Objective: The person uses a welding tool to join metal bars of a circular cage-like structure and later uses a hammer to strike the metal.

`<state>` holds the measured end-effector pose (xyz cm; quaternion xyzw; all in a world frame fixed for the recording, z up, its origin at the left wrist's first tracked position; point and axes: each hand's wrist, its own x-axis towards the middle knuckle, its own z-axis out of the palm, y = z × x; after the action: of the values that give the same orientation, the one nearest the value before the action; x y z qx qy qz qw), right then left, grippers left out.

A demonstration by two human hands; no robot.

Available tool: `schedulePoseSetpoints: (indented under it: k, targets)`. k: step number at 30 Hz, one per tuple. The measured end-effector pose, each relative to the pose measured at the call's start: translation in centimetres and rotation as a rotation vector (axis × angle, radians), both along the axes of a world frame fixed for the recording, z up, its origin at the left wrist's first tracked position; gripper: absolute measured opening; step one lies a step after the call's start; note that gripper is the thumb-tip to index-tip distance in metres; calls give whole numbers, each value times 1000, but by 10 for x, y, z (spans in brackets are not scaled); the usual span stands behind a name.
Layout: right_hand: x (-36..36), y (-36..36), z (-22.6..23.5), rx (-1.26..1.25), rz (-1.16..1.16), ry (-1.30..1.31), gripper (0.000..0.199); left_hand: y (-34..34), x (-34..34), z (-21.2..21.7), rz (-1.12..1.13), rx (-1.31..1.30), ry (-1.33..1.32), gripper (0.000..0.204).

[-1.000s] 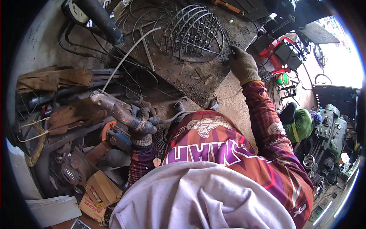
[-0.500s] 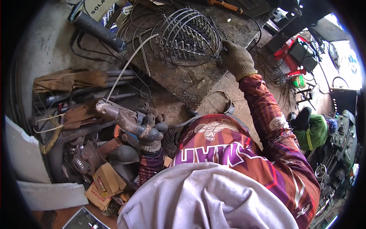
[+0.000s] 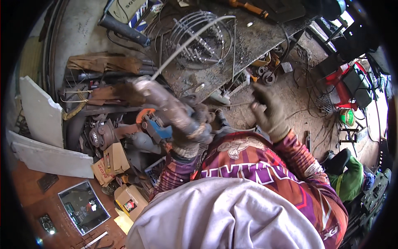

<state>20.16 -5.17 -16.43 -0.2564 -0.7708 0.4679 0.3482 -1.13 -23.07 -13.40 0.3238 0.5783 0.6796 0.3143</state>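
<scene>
Through the head view, I am gripping a brown electrode holder (image 3: 169, 108) nearer me than the wire cage (image 3: 202, 39), my left hand (image 3: 187, 146) wrapping firmly around it. Its pale rod (image 3: 188, 42) is crossing above the cage in view; I cannot tell whether they are touching. My blurred right hand (image 3: 271, 114) is hanging nearer me than the cage, half curled, seemingly holding nothing. I am judging this as rod handling; moving next is calling for steady aim.

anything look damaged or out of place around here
Yes. At far left, the upper pale board has a jagged edge, as if broken off. An open cardboard box also sits askew among the clutter, its flaps splayed.
</scene>
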Motion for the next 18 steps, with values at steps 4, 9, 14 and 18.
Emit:
schedulePoseSetpoints:
  k: [4,9,14,18]
  targets:
    - [26,-5,10,-138,252,15,71,75,51,34,-217,61,200,37]
    - [47,0,6,2,222,82,63,131,114,39,-350,150,-201,48]
    - [72,5,31,78,59,350,71,158,154,24,-565,232,-193,29]
    - [78,-12,12,10,-123,399,68,148,167,1,-391,-216,330,40]
